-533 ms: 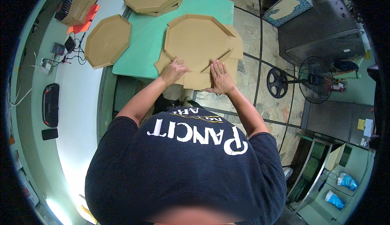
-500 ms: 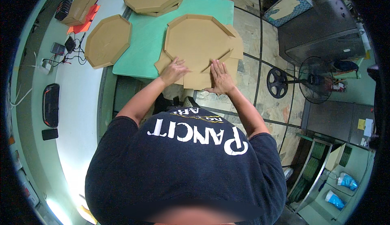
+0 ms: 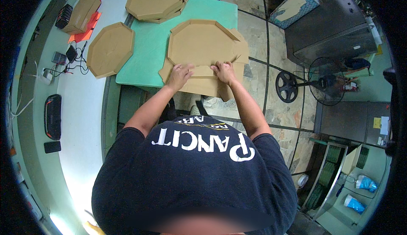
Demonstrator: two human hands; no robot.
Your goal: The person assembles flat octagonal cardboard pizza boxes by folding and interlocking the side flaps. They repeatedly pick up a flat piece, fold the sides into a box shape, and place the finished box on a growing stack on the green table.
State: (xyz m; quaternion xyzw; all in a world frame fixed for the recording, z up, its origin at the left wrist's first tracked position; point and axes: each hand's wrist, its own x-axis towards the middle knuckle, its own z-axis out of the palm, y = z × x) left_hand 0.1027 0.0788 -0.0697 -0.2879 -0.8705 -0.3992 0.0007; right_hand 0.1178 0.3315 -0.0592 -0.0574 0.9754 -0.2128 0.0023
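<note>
A flat octagonal cardboard box (image 3: pixel 203 44) lies on the green table, its far and left walls raised and a loose flap spread toward me. At its near left edge my left hand (image 3: pixel 180 77) rests on the cardboard, fingertips smeared by motion. My right hand (image 3: pixel 224 72) has its fingers curled over the near wall by the right corner, pinching it. The near flap (image 3: pixel 205 84) hangs past the table edge, below both hands. A small pointed flap stands up beyond my right fingers.
On the green table (image 3: pixel 146 72), a stack of octagonal cardboard trays (image 3: pixel 154 0) stands at the far left. Another octagonal tray (image 3: pixel 111 48) straddles the white counter (image 3: pixel 80 120). Cables, a black speaker (image 3: pixel 53 116) and a phone (image 3: pixel 52 147) lie there. A standing fan (image 3: pixel 324 82) is at right.
My right hand has drawn in from lying flat on the near right flap to gripping the near wall. My left hand stays near the left corner. The near flap now tilts downward.
</note>
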